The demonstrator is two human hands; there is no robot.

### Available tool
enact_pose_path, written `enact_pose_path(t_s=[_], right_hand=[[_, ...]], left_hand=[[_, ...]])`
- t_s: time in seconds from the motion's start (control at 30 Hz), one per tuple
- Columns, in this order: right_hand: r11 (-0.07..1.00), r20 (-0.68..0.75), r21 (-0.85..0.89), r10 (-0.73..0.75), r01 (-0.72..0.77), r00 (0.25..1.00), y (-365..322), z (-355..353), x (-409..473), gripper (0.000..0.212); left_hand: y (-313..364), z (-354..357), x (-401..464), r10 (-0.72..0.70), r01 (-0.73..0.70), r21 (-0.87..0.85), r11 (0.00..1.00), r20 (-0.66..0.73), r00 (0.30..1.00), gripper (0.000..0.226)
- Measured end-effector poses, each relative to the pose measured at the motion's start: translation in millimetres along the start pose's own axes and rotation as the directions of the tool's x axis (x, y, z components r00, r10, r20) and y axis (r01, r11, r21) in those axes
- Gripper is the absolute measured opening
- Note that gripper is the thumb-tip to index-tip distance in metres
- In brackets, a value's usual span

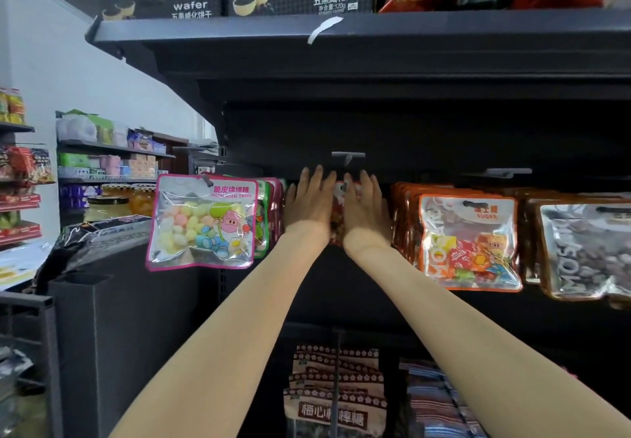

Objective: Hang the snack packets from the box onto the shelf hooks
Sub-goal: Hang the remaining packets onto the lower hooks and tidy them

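The red snack packet (338, 212), judged light, limp and slippery, is clasped between left hand (309, 205) and right hand (365, 207), fingers extended; a hold near the hang-hole above is advised.

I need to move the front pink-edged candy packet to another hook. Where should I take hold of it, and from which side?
Pinch the pink-edged candy packet at its flat top band, either side of the hang hole, coming from the front. It hangs facing outward at the tip of its hook, front of its row, so it should slide straight off toward you. The bulging lower pouch gives fingers poorer purchase.
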State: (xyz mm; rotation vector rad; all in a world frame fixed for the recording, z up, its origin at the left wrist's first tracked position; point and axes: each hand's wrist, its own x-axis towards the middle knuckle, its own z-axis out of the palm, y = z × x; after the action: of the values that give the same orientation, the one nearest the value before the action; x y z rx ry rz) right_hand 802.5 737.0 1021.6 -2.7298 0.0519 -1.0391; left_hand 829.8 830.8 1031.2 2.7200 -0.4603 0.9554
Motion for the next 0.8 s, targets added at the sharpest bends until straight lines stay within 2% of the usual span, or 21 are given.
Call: enact_pose_path(t_s=[0.17, 0.37, 0.47, 0.53, 0.6, 0.7, 0.8], right_hand=[[1.000, 0.027, -0.003, -0.004, 0.004, 1.000, 3, -1, 4, 0.099], [0.999, 0.036, 0.035, -0.017, 0.015, 0.999, 3, 0, 4, 0.104], [0.985, -0.013, 0.163, -0.052, 0.053, 0.999, 3, 0, -7, 0.101], [0.959, -0.155, 0.236, -0.123, 0.157, 0.980, 3, 5, -20, 0.087], [0.936, -0.226, 0.287, -0.141, 0.204, 0.964, 3, 8, -34, 0.080], [0.884, -0.161, 0.429, -0.128, 0.186, 0.979, 3, 1, -49, 0.078], [0.823, -0.131, 0.536, -0.139, 0.188, 0.982, 5, -10, -61, 0.069]], left_hand=[[0, -2, -2, 0.006, -0.006, -0.014, 1.000, 0.020, 1.000, 0.107], [-1, -2, -6, 0.024, -0.023, -0.048, 0.999, 0.018, 1.000, 0.110], [0, -4, -15, 0.014, -0.014, -0.056, 0.998, 0.001, 1.000, 0.110], [1, 0, -28, 0.008, -0.015, -0.091, 0.996, -0.079, 0.997, 0.097], [3, 4, -44, 0.003, -0.037, -0.136, 0.990, -0.241, 0.971, 0.076], [4, 2, -59, -0.012, -0.050, -0.151, 0.987, -0.380, 0.925, 0.058], [10, -6, -76, -0.006, -0.078, -0.178, 0.981, -0.426, 0.905, 0.044]])
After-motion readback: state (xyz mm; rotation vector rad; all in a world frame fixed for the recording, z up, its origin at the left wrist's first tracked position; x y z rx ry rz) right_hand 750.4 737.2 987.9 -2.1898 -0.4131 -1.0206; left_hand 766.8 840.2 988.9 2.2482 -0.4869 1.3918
